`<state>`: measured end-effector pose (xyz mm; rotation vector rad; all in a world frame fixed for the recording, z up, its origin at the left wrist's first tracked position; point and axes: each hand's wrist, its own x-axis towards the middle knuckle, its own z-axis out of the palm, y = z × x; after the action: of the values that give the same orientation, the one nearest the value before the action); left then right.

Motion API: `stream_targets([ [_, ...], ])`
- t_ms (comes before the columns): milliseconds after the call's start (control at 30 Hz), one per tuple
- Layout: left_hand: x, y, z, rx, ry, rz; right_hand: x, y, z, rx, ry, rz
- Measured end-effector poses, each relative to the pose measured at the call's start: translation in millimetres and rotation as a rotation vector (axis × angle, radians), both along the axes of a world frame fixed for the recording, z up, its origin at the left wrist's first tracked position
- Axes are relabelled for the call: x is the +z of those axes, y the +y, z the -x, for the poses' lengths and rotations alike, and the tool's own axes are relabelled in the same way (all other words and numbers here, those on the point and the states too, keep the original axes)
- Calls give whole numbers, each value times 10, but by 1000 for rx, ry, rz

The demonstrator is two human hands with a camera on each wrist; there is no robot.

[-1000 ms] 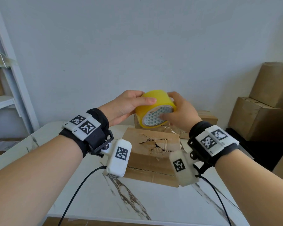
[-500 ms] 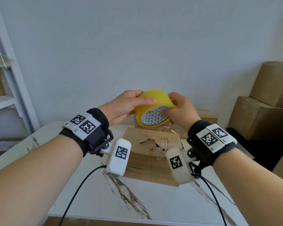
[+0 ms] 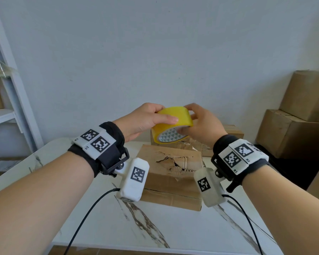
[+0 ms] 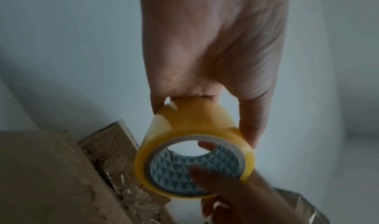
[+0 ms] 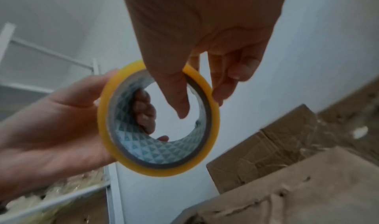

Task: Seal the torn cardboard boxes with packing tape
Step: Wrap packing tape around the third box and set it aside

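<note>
Both hands hold a yellow roll of packing tape (image 3: 173, 124) in the air above the table. My left hand (image 3: 145, 120) grips it from the left, thumb laid over its outer face, fingers behind. My right hand (image 3: 201, 124) pinches its right rim, thumb inside the patterned core (image 5: 164, 151), fingers on the outside. The roll (image 4: 194, 159) fills the middle of both wrist views. Below it a cardboard box (image 3: 169, 173) with a ragged tear (image 3: 175, 162) in its top lies on the table. A second torn box (image 3: 228, 140) sits behind it.
The white marble table (image 3: 155, 227) reaches to the front edge. Stacked cardboard boxes (image 3: 293, 129) stand at the right against the wall. A white shelf unit (image 3: 9, 107) stands at the left. Two black cables (image 3: 85, 221) hang from the wrist cameras.
The roll has tilted so its outer face turns more upward. My right hand has shifted up along the rim, its fingers now over the top edge. The boxes have not moved.
</note>
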<state>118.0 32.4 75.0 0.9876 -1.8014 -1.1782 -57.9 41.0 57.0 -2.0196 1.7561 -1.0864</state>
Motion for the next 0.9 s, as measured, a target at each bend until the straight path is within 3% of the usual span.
stream_targets([
  [33,-10,-3,13,13,-35,10,19,17,-11,-38,105,46],
  [100,-28,10,18,8,-35,-7,38,37,-23,-55,152,81],
  [433,-17,61,-52,-98,90,-37,-34,23,50,113,-378,-129],
  [633,-5,67,-54,-140,110,-58,-33,47,39,152,-444,-173],
  [900,-48,43,-132,-209,60,-106,-38,30,89,79,-487,-227],
])
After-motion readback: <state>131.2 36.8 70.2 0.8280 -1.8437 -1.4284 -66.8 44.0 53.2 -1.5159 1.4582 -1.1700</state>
